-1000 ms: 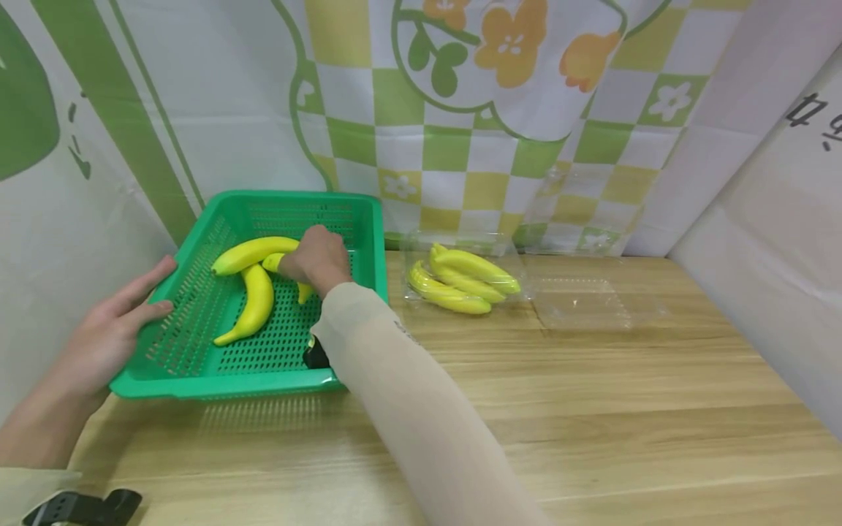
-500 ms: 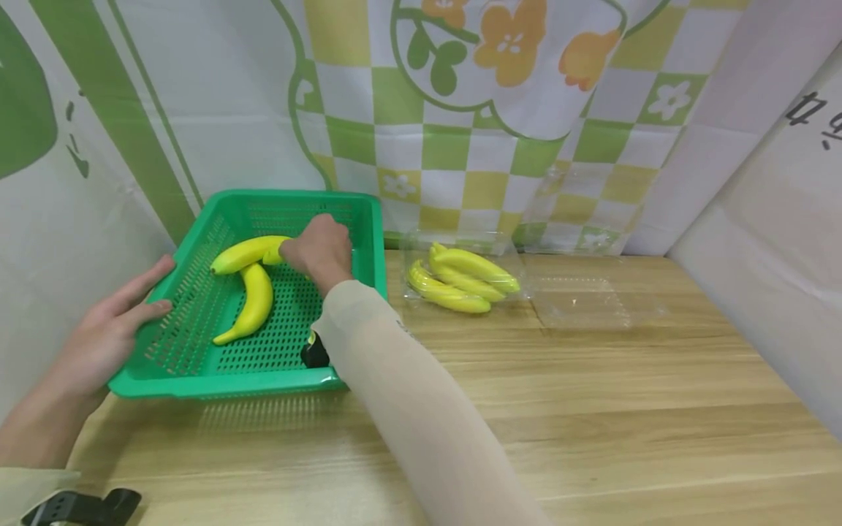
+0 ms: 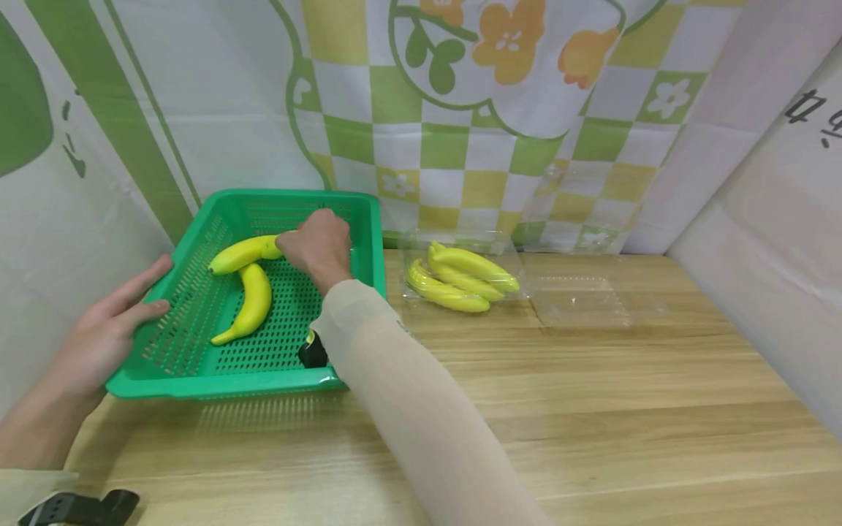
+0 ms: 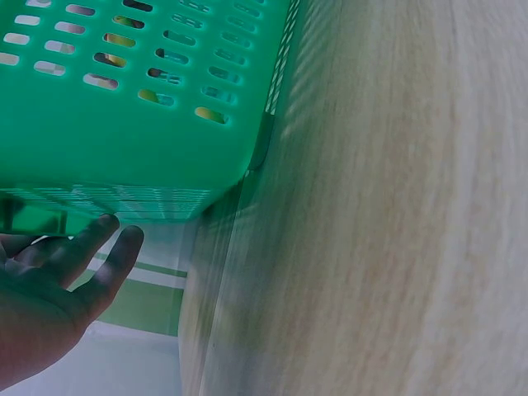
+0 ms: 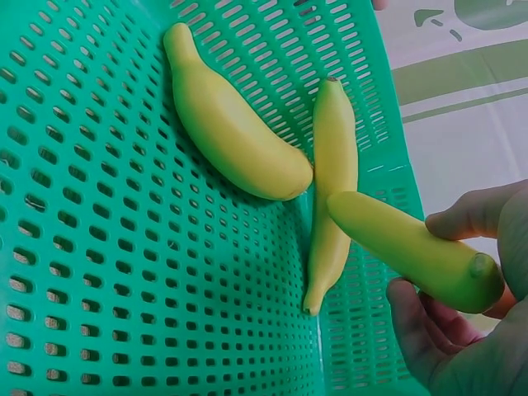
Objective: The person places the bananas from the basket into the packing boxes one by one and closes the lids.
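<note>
A green plastic basket [image 3: 246, 386] with slotted walls stands on the table's left side. My left hand [image 3: 105, 332] is at its left side, fingers extended against the rim; in the left wrist view the fingers [image 4: 91, 260] look fairly straight beside the outer wall. Inside the basket my right hand [image 3: 320, 248] holds a yellow banana [image 5: 412, 247] between thumb and fingers. That banana's tip overlaps a second banana [image 5: 334, 148] lying along the basket's wall. A third, curved banana [image 3: 253, 307] lies on the basket floor.
Several bananas [image 3: 463, 277] lie in a clear plastic box [image 3: 411, 241] right of the basket. Its transparent lid [image 3: 579, 303] spreads open to the right. A patterned curtain [image 3: 447, 161] hangs behind, and white side walls [image 3: 783, 241] flank the wooden table [image 3: 612, 409].
My right hand has moved slightly away, toward the basket's back, lifting its banana a little. The left hand keeps its place at the rim, and the other bananas stay put.
</note>
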`<state>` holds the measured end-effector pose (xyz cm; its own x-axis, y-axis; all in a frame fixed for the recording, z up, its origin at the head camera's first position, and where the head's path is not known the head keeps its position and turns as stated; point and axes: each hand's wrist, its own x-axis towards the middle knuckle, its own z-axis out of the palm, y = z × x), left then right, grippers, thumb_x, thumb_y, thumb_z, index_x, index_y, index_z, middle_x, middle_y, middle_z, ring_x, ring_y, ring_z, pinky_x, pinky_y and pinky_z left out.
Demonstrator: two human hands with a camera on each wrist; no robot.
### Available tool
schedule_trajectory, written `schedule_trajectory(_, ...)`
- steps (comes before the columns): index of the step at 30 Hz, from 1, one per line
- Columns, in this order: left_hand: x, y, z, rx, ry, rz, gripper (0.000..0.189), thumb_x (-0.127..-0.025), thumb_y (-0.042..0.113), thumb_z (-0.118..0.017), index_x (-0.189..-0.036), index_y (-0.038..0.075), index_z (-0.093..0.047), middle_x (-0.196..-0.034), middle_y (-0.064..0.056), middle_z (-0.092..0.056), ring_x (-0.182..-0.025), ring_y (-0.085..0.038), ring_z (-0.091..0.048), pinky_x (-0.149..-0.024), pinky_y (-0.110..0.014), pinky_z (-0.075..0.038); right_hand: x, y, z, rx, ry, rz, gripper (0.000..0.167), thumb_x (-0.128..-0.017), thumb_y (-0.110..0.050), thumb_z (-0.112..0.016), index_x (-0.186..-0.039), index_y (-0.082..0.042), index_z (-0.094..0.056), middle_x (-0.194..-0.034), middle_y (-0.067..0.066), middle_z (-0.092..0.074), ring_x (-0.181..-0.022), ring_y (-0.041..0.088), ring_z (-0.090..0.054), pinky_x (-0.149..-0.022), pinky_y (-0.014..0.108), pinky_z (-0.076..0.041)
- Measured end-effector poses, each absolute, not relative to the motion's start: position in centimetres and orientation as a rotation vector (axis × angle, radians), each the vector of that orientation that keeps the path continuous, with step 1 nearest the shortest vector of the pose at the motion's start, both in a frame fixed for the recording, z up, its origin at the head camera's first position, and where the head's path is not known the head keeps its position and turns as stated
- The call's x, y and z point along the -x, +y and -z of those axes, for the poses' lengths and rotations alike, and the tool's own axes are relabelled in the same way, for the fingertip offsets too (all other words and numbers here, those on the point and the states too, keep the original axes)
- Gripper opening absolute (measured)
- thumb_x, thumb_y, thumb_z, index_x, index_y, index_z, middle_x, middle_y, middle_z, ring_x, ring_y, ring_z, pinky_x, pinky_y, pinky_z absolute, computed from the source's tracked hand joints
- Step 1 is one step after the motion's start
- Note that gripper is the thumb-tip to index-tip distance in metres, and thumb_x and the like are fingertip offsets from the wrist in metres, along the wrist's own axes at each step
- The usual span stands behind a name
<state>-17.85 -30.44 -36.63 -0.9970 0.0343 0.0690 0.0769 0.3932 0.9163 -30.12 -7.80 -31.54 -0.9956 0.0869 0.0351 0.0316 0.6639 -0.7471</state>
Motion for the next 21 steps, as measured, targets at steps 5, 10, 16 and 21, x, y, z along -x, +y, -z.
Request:
schedule_trajectory(5, 17.81, -30.46, 36.68, 0.121, -2.598, 1.692, 0.059, -0.117, 0.032, -0.04, -0.171, 0.03, -0.015, -0.168, 0.036, -0.009, -0.164, -0.021, 0.017, -0.125, -0.063, 0.024, 30.06, -7.76, 31.39, 0.101, -2.795, -1.274, 0.059, -0.091, -0.015, -0.072, -0.051, -0.02, -0.029, -0.051, -0.007, -0.015, -0.048, 0.009, -0.01, -0.044, 0.023, -0.019)
schedule_trajectory(10, 17.83, -30.49, 36.77, 0.12, -2.605, 1.686, 0.059, -0.117, 0.033, -0.04, -0.171, 0.032, -0.015, -0.168, 0.037, -0.009, -0.164, -0.019, 0.017, -0.125, -0.065, 0.023, 30.01, -7.7, 31.25, 0.106, -2.779, -1.266, 0.054, -0.09, -0.017, -0.075, -0.051, -0.02, -0.038, -0.051, -0.008, -0.023, -0.048, 0.009, -0.019, -0.044, 0.021, -0.026)
schedule_trajectory(16, 17.81, -30.36, 36.64, 0.114, -2.594, 1.707, 0.06, -0.117, 0.032, -0.04, -0.171, 0.03, -0.015, -0.168, 0.036, -0.009, -0.163, -0.021, 0.018, -0.125, -0.062, 0.025, 30.03, -7.58, 31.14, 0.105, -2.752, -1.295, 0.047, -0.088, -0.017, -0.075, -0.052, -0.02, -0.047, -0.052, -0.007, -0.032, -0.05, 0.009, -0.028, -0.045, 0.021, -0.031)
schedule_trajectory(21, 17.85, -30.38, 36.66, 0.097, -2.589, 1.715, 0.059, -0.116, 0.032, -0.04, -0.17, 0.031, -0.016, -0.168, 0.037, -0.01, -0.163, -0.02, 0.018, -0.125, -0.061, 0.025, 29.98, -7.53, 31.08, 0.116, -2.722, -1.312, 0.034, -0.085, -0.015, -0.074, -0.056, -0.018, -0.057, -0.06, -0.006, -0.046, -0.057, 0.011, -0.04, -0.047, 0.021, -0.036)
